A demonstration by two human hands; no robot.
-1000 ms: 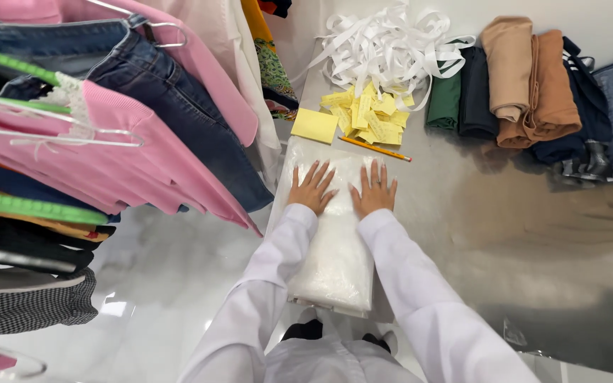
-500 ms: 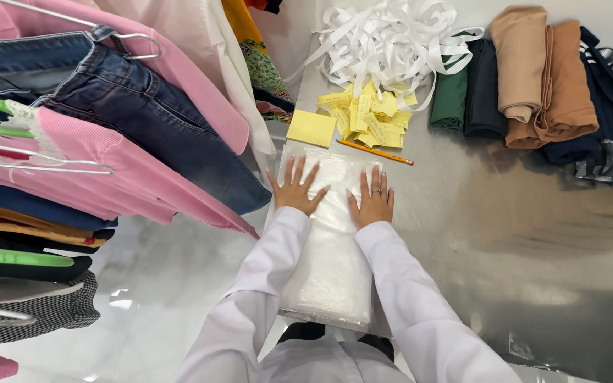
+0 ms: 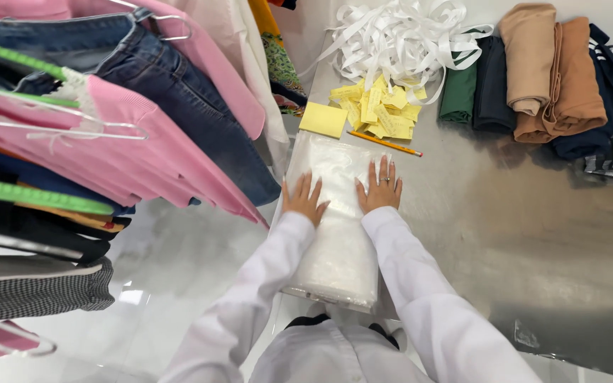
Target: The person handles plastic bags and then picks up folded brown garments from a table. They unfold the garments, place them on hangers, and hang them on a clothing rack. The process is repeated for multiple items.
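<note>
Clear plastic bags (image 3: pixel 338 234) are lying in a flat stack on the steel counter (image 3: pixel 505 234), their long axis running straight away from the person, from the near edge of the counter toward the far wall.

Head view: both hands are resting palm-down on the far half of the stack. The left hand (image 3: pixel 304 199) is sitting near the stack's left edge and the right hand (image 3: pixel 379 186) is lying a little farther out, toward the right edge, so the stack is stretching back from under both palms toward the person's body. Neither grip is closing on anything: the fingers of both hands are spread and flat, pressing on the plastic rather than pinching it. Both hands are equally on the stack; neither is nearer than the other in any way that matters.

Just beyond the fingertips a yellow notepad (image 3: pixel 323 119) is lying beside a pile of yellow paper slips (image 3: pixel 381 110), with a pencil (image 3: pixel 384 143) slanting between them and the stack. A heap of white ribbon (image 3: pixel 406 39) is sitting farther back, and folded garments (image 3: pixel 544 78) are lining the right. Clothes on hangers (image 3: pixel 108 135) are hanging at the left, beside the counter.
</note>
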